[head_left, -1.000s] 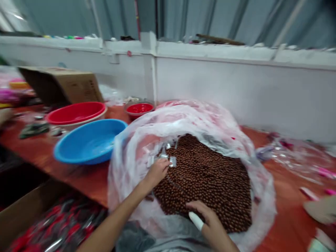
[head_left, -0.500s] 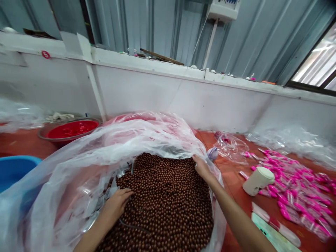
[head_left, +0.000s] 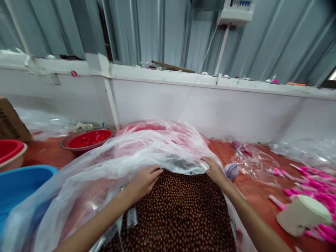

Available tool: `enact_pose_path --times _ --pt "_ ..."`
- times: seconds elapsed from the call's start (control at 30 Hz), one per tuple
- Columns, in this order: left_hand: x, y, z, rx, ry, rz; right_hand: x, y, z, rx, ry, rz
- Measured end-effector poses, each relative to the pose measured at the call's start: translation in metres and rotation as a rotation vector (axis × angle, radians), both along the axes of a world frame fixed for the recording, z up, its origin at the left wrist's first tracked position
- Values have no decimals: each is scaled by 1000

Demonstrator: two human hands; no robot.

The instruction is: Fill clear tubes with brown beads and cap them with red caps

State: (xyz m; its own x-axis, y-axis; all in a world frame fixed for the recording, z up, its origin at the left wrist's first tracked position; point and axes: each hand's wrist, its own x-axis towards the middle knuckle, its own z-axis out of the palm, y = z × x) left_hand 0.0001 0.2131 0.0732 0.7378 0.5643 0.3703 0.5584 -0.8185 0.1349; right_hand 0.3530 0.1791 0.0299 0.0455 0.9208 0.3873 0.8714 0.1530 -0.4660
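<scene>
The red bench (head_left: 52,154) carries a big clear plastic bag (head_left: 110,164) heaped with brown beads (head_left: 181,213), a blue basin (head_left: 18,182) crowding its left edge. Left hand (head_left: 144,180) and right hand (head_left: 214,169) each grip the bag's far rim, bare bench beyond

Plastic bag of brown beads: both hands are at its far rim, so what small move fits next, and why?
Probably pushing the plastic bag's far rim back. The left hand and right hand both grip that edge, which still droops over the brown beads.
</scene>
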Motion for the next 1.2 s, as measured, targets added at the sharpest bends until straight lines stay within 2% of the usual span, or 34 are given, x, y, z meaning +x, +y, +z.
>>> enact_pose_path --times 0.07,0.13,0.2,0.27,0.37,0.47,0.53,0.6,0.67,0.73,0.8,0.87,0.93,1.0,1.03,1.13,1.2 --pt "30 29 16 96 44 0 -13 25 4 -20 -37 44" --pt "55 59 24 177 121 17 -28 46 6 -58 -73 95" --pt "71 85 25 228 192 85 -44 59 6 -130 -110 179" --pt "74 104 17 220 288 129 -57 63 5 -231 -145 302" --pt "64 112 -2 131 442 100 -66 62 5 -364 -179 481" --pt "54 108 -15 64 495 75 -67 67 11 -383 -168 543" --pt "51 105 -13 37 500 72 -67 77 15 -319 -134 535" --pt "53 107 -4 7 480 95 -67 91 19 -181 -99 501" --pt "58 110 7 -86 463 101 -69 106 23 4 -85 440" --pt "63 113 17 -266 497 21 -72 121 27 145 -96 363" --pt "70 117 22 -492 564 -100 -75 134 28 109 -100 352" --pt "79 123 23 -708 525 -145 -80 143 22 -54 -103 438" --pt "87 137 20 -819 260 -33 -88 147 10 -212 -107 557" --pt "94 157 15 -777 -65 160 -95 148 -4 -291 -99 625" --pt "96 167 11 -725 -166 254 -98 149 -10 -316 -84 635" --pt "93 194 -7 -657 -197 463 -100 161 -20 -344 -4 591" --pt "86 205 -21 -648 -175 574 -100 179 -23 -335 63 494"
